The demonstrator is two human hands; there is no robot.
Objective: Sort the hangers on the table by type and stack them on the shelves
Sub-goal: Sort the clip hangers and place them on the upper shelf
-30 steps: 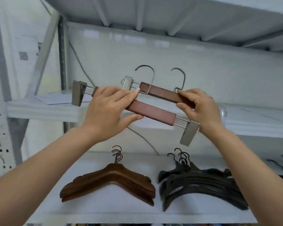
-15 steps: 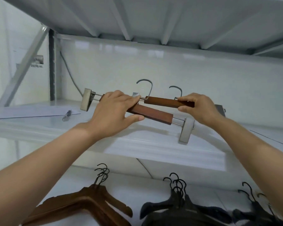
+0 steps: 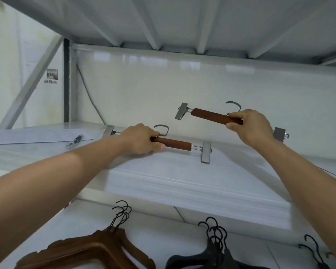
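1. Gripped in left hand (image 3: 142, 139), fingers curled round the left half of the bar: brown wooden-bar trouser hanger with silver metal clips and grey hook (image 3: 173, 143). It sits roughly level and low over white metal upper shelf (image 3: 182, 171); contact with shelf hard to tell.
2. Gripped in right hand (image 3: 250, 127), fingers and thumb wrapped round the bar's right end: second brown wooden-bar clip hanger (image 3: 209, 115). Held in the air at 1 o'clock of the first, apart from it, left end tilted up.
3. At 9 o'clock on same shelf: flat white paper sheet (image 3: 37, 135), with small dark pen-like item (image 3: 75, 141) at its right edge.
4. On white lower shelf (image 3: 163, 230):
   - at 7 o'clock, stack of dark brown carved wooden hangers (image 3: 89, 251)
   - at 5 o'clock, stack of black hangers (image 3: 211, 256)
   - at 4 o'clock, further black hanger hooks (image 3: 316, 251)
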